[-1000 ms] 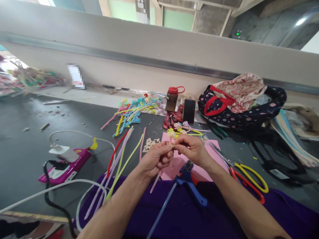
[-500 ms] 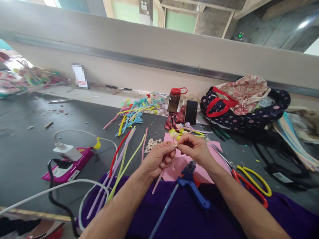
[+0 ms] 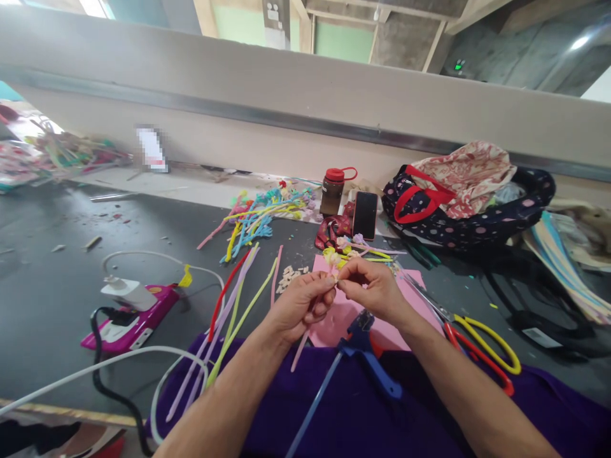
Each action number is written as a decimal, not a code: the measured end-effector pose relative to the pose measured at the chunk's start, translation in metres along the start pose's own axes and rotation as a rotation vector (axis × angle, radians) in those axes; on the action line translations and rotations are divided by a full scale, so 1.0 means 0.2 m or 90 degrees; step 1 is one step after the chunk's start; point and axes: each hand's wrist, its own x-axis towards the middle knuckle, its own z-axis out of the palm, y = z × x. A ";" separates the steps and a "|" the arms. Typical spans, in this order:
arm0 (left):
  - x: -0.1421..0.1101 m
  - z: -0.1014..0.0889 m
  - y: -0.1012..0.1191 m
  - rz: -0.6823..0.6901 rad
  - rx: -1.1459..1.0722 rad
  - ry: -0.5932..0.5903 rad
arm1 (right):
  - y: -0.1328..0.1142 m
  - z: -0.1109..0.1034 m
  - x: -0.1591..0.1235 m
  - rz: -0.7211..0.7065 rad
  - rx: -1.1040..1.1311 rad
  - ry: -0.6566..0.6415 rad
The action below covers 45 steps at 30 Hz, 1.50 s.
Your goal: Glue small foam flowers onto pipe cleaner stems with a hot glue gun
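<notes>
My left hand (image 3: 305, 302) is closed, and a pale pink pipe cleaner (image 3: 299, 352) sticks out below it. Its thumb and forefinger meet a tiny pale piece (image 3: 335, 278) at the fingertips. From the other side my right hand (image 3: 375, 289) pinches that same piece, mostly hidden by the fingers. Both hands are above a pink sheet (image 3: 329, 321). Just below them lies a blue glue gun (image 3: 365, 350) with a long translucent glue stick (image 3: 312, 407) in its back. Small cream-coloured pieces (image 3: 291, 278) lie in a heap left of the sheet.
Scissors (image 3: 494, 346) with red and yellow handles lie at right. Loose pipe cleaners (image 3: 236, 305) and a magenta power strip (image 3: 136, 324) with cables are at left. Behind stand finished coloured stems (image 3: 267, 213), a bottle (image 3: 333, 191), a phone (image 3: 365, 216) and a dotted bag (image 3: 468, 229).
The fingertips have shifted very slightly around the small pale piece. Both hands keep their grip in nearly the same place, and the other things lie as before.
</notes>
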 end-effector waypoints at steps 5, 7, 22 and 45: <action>-0.01 0.00 0.00 0.016 0.006 -0.004 | 0.00 0.00 0.00 0.018 0.043 -0.016; -0.01 0.00 -0.01 0.022 0.005 -0.011 | -0.01 -0.01 -0.01 0.015 0.049 -0.017; -0.01 0.01 0.00 -0.017 -0.086 -0.050 | -0.03 0.02 -0.01 0.041 0.092 0.007; 0.02 0.00 -0.02 0.050 0.002 0.088 | 0.02 -0.08 0.02 0.117 0.053 -0.065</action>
